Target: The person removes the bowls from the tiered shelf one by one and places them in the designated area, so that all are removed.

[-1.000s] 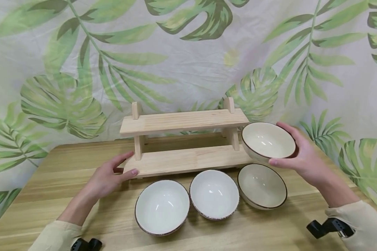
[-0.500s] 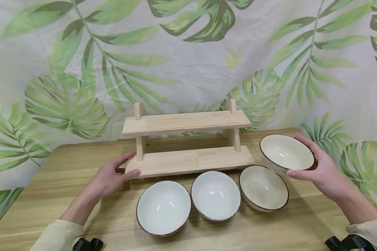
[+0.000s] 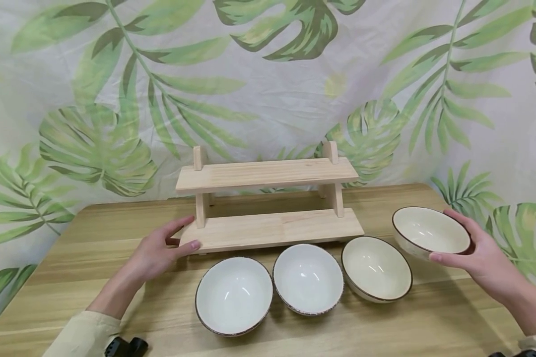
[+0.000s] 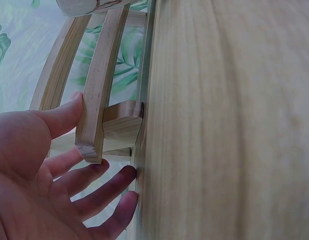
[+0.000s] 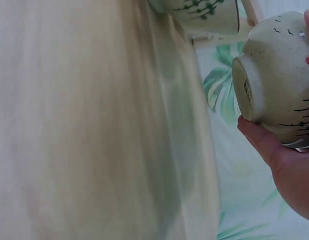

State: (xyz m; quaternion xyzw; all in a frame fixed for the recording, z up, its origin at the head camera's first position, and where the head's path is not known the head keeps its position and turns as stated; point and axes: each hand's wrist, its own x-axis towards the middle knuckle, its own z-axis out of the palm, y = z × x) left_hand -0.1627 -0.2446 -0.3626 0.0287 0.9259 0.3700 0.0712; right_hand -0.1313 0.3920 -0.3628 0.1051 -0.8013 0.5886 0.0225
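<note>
My right hand [image 3: 489, 260] holds a cream bowl [image 3: 431, 230] with a dark rim by its right side, close over the right of the table. In the right wrist view this bowl [image 5: 279, 75] shows its foot and painted outside, lifted off the tabletop. At the left end of a two-tier wooden display rack [image 3: 272, 229], my left hand [image 3: 154, 253] grips the lower board. The left wrist view shows the thumb [image 4: 67, 115] on one face of that board, with some fingers at its other side.
In front of the rack stand a white bowl [image 3: 234, 297] on the left, another white bowl [image 3: 308, 278] in the middle and a cream bowl [image 3: 376, 268] on the right. A leaf-patterned cloth [image 3: 268, 84] hangs behind the wooden table [image 3: 129, 327].
My right hand has carried the cream bowl away from the rack's right end, rightward and toward me. My left hand keeps its place on the rack; the view has shifted slightly.
</note>
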